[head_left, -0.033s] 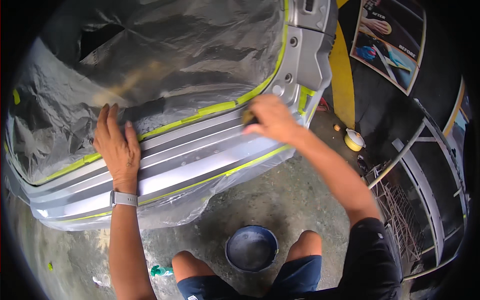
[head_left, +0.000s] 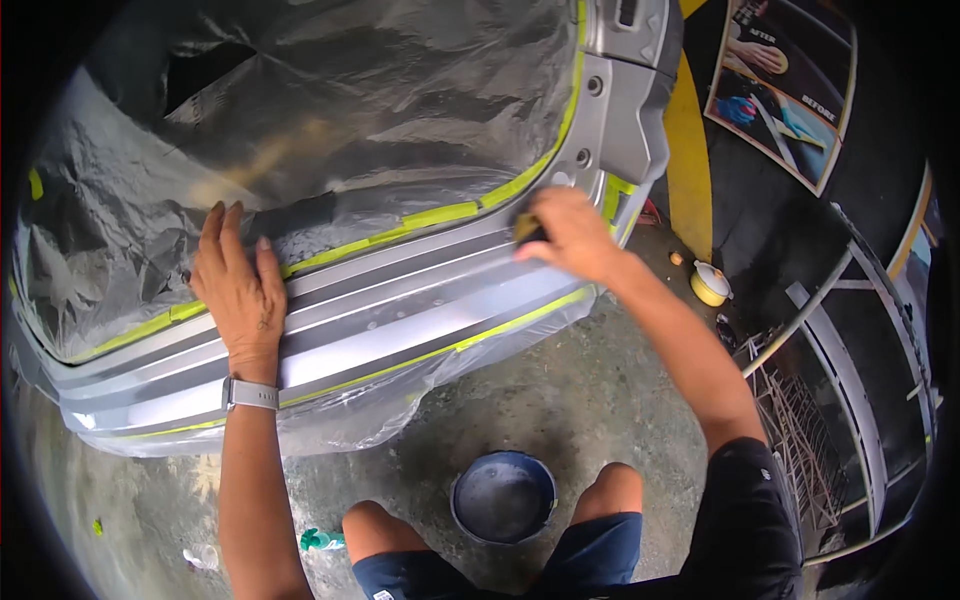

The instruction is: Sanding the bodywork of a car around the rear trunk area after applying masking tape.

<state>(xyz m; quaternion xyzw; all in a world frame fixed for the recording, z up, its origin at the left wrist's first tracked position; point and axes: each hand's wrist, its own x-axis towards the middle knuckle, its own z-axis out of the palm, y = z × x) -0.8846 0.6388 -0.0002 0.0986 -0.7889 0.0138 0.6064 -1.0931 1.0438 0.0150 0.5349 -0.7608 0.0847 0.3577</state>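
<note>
A silver car body panel [head_left: 420, 270] lies in front of me, with several long ridges along it. Bright yellow-green masking tape [head_left: 440, 215] runs along its upper edge and holds plastic sheeting [head_left: 330, 130] over the opening beyond. My left hand [head_left: 238, 285] rests with spread fingers on the panel's edge and the sheeting, holding nothing. Toward the panel's right end, my right hand [head_left: 575, 235] is closed round a small black-and-yellow pad [head_left: 527, 230], pressed to the ridged surface. My fingers partly cover the pad, and its exact kind is unclear.
A dark round basin [head_left: 503, 497] stands on the concrete floor between my knees. Clear plastic [head_left: 370, 430] hangs below the panel. A yellow lidded pot [head_left: 710, 284], a metal frame [head_left: 845, 400] and a picture board [head_left: 780, 95] are at the right. A green-topped bottle [head_left: 322, 540] lies by my left knee.
My right hand has slid a little to the right along the panel with the pad. My left hand stays in place on the panel's edge.
</note>
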